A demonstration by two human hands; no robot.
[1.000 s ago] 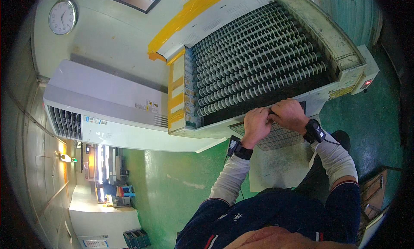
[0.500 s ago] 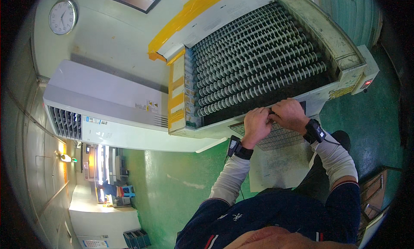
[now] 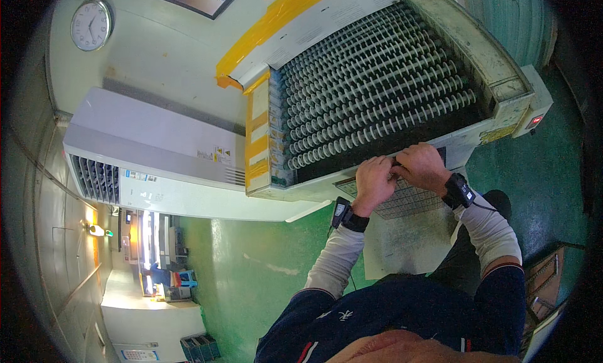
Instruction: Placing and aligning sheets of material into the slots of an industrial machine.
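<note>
My left hand [image 3: 375, 182] and my right hand [image 3: 422, 167] are side by side at the near edge of a conveyor machine [image 3: 402, 112] with rows of grey disc rollers. Fingers of both hands are curled and nearly touch each other. A small dark piece shows around the fingertips, but what they pinch is mostly hidden. Right below the hands is a flat grid-patterned panel [image 3: 411, 201], partly covered by my hands and wrists. Black devices with a cable are strapped to both wrists, over white sleeves.
A white air conditioner [image 3: 157, 149] lies left of the machine in this view. A pale board [image 3: 399, 253] is below the grid panel. At the right are a box with a red switch [image 3: 535, 121] and a brown rack [image 3: 545, 281]. A distant person [image 3: 162, 276] is at the left.
My hands stay almost in the same place at the machine's edge. The distant person at the left has shifted slightly.
</note>
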